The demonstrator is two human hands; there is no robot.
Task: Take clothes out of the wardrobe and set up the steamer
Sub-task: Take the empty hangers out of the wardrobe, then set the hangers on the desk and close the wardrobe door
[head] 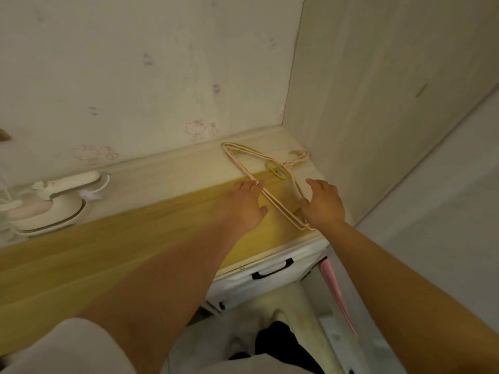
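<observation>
A stack of thin pink and yellow clothes hangers (244, 164) lies on the wooden desk top (108, 238) in the far right corner, hooks toward the side wall. My left hand (247, 203) rests flat on the desk with its fingertips touching the hangers' long bar. My right hand (322, 202) hovers over the hangers' near end, fingers relaxed, thumb beside the bar. A cream handheld steamer (54, 203) lies on the desk at the far left, against the wall.
Wallpaper with pink cartoon cats backs the desk. A pale wardrobe side panel (378, 103) rises on the right. Below the desk edge are white fabric drawers with a black handle (271, 269), a pink strip and the floor.
</observation>
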